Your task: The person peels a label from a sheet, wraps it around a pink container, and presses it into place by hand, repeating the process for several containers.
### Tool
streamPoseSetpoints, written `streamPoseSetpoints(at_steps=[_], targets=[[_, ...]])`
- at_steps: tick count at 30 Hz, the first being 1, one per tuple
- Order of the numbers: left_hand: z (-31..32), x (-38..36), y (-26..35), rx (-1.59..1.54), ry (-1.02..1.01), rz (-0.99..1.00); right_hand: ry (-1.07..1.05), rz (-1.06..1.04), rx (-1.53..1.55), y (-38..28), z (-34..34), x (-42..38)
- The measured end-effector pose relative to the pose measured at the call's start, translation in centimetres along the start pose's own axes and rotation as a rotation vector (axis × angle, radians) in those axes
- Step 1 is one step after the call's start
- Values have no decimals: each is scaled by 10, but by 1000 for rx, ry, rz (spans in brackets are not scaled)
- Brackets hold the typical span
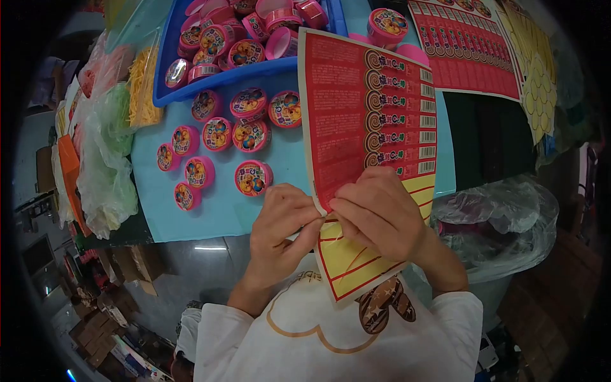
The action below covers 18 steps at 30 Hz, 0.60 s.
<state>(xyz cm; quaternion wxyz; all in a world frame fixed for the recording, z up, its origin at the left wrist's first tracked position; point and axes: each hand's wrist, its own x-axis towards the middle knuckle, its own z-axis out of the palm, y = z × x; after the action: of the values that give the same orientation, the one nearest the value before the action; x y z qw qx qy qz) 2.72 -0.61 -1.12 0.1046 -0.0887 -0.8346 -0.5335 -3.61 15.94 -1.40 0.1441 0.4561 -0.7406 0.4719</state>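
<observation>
A sheet of red labels (337, 114) is held up in front of my chest, its lower part bent back to a yellow backing (350, 267) with red lines. My left hand (283, 226) pinches the sheet's left edge where red meets yellow. Close beside it, my right hand (382, 213) grips the same spot with bent fingers, its back covering part of the lowest labels. Whether a label strip is lifted between the fingertips is too small to tell. Several round pink tubs (253, 177) with picture lids stand on the light-blue table cover (223, 213), left of the sheet.
A blue crate (254, 67) full of pink tubs stands at the back. More label sheets (468, 54) lie at the back right, near a stacked tub (387, 27). Clear plastic bags (503, 223) hang at the right edge; bags (108, 165) and yellow strips (145, 86) lie left.
</observation>
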Motion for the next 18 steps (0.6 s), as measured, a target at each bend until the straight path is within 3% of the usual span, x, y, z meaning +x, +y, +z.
streamPoseSetpoints(at_steps=[5, 13, 18], targets=[[-3, 2, 4, -73, -15, 12, -22, 79, 88, -3, -7, 3], [-8, 3, 18, 290, -51, 181, -99, 56, 103, -12, -19, 10], [-7, 4, 21, 374, -79, 185, -43, 142, 88, -12, -12, 8]])
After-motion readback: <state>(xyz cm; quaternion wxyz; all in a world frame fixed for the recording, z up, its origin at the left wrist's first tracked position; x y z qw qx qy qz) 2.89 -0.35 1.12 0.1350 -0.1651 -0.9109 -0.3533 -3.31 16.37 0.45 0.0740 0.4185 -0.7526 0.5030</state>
